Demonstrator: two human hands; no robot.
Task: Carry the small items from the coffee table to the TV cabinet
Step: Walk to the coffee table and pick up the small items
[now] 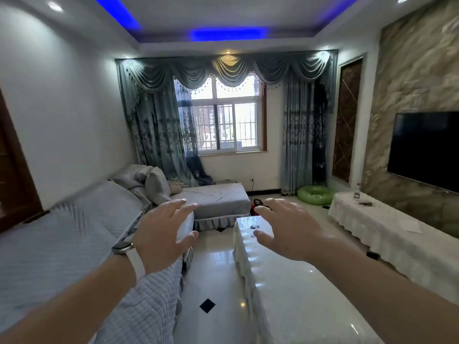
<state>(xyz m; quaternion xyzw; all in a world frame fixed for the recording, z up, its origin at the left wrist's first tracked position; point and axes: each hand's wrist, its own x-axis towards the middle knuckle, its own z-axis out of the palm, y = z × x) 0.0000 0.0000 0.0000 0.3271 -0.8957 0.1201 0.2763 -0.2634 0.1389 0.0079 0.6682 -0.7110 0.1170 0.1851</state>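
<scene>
Both hands, left hand [162,234] and right hand [285,228], spread empty, must next reach the small items [253,227] just beyond them on the table [293,301].

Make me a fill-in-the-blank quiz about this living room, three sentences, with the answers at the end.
1. Both the left hand and the right hand are open and hold ____.
2. The swim ring on the floor beside the TV cabinet is coloured ____.
3. The watch sits on the ____ wrist.

Missing words: nothing; green; left
</scene>
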